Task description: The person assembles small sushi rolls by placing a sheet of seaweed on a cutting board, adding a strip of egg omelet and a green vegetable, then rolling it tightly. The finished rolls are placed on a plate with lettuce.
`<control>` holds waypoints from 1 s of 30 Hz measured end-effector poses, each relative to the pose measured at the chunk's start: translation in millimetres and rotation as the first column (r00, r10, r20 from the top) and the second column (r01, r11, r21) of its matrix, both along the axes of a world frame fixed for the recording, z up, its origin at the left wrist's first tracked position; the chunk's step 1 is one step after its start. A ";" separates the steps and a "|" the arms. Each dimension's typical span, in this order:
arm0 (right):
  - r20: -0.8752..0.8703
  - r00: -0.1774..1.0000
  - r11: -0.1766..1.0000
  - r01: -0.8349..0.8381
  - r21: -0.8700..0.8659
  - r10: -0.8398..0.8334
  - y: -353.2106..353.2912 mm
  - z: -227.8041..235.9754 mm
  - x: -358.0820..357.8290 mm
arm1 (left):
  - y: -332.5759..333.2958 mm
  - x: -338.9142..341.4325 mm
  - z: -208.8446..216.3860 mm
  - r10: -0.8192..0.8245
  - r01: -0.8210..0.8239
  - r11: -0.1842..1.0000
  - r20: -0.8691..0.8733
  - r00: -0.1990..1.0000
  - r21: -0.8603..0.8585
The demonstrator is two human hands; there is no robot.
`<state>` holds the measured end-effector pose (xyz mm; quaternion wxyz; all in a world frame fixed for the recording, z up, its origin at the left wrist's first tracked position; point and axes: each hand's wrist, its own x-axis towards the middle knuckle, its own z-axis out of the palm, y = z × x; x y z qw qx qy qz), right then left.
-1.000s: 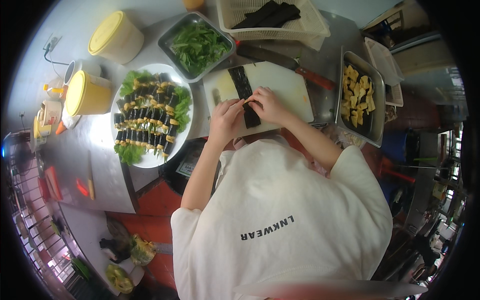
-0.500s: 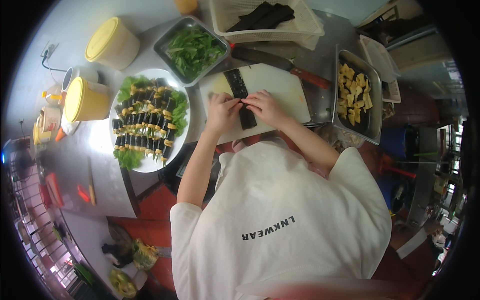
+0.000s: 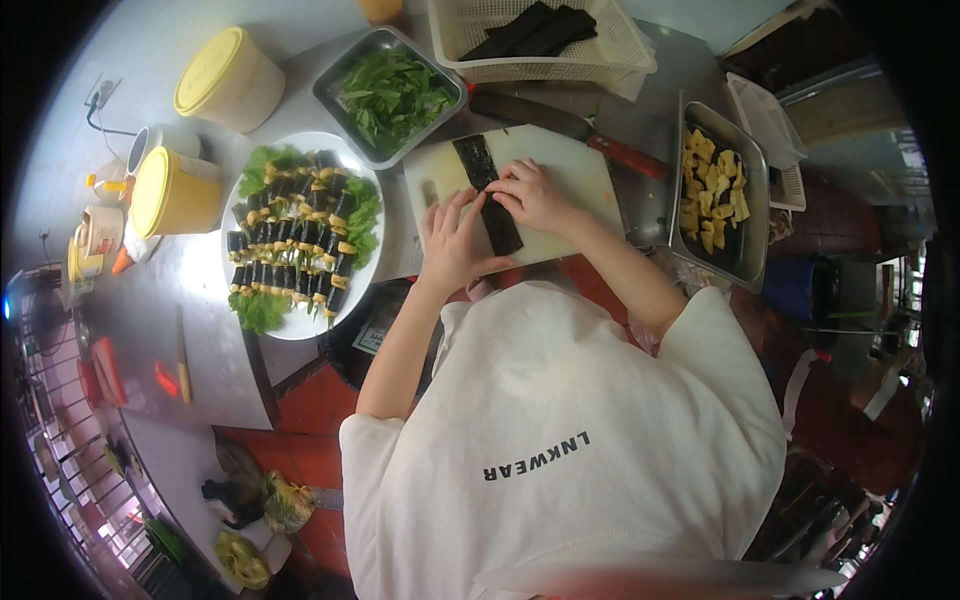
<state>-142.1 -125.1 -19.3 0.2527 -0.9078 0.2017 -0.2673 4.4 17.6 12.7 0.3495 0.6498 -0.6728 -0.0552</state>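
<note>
A steel worktop (image 3: 225,350) spans the scene, with a person in a white shirt (image 3: 560,400) at its near edge. A pale board (image 3: 575,180) lies along that edge. Left of it, also toward the near edge, sits a round white plate (image 3: 300,325), bearing rows of dark rolls (image 3: 290,235) with lettuce (image 3: 262,312) around them. At the far edge stands a basket (image 3: 560,68) of black sheets (image 3: 540,30); toward the right end, a steel tray (image 3: 722,268) of yellow pieces (image 3: 715,185); beyond the board's far left corner, another tray with green leaves (image 3: 395,95). Two yellow-lidded tubs (image 3: 240,85) stand toward the worktop's far left. A knife (image 3: 545,117) lies past the board's far edge, its reddish handle pointing right.

The black strip (image 3: 502,228) runs across the board, left of its middle, from far edge to near. Both hands are on it: the left hand (image 3: 452,232) spread loosely, thumb near the strip's near end — the right hand (image 3: 535,200) curled, fingertips at mid-strip. Whether the right pinches anything, I cannot tell.
</note>
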 end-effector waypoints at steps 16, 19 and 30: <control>0.095 0.995 0.991 -0.039 0.131 0.027 -11.5 -5.3 0.9 | -56.7 30.1 -28.2 0.000 0.004 0.999 -0.086 0.996 0.043; 0.042 0.999 0.997 -0.023 0.079 0.019 -15.4 3.5 7.5 | -57.9 29.7 -29.3 0.050 -0.049 0.999 -0.052 0.997 0.012; 0.046 0.999 1.000 0.027 -0.007 -0.026 -25.9 -3.2 16.9 | 6.4 -6.0 -13.5 -0.203 0.200 0.975 0.022 0.979 0.093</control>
